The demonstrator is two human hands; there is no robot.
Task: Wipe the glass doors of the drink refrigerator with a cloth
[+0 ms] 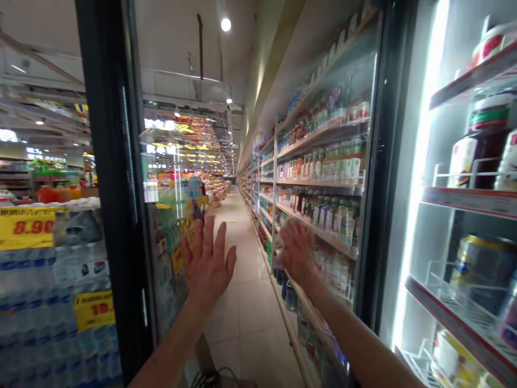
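Note:
A glass door (pixel 254 161) with a black frame stands open in front of me. My left hand (pixel 208 264) is raised against the glass, palm forward and fingers spread, holding nothing. To its right, my right hand (pixel 299 250) is up at the same pane, smeared by motion. A whitish cloth (pixel 279 250) shows at its left side, pressed between the fingers and the glass. The cloth's edges are blurred. Behind the pane are shelves of bottles, and I cannot tell how much of this is reflection.
On the right, a lit fridge has wire-fronted shelves (pixel 468 199) with jars and cans. Stacked packs of bottled water (pixel 52 302) with yellow price signs (pixel 28 227) stand on the left. A tiled aisle (pixel 238 258) runs ahead; dark cables (pixel 214 377) show at the bottom.

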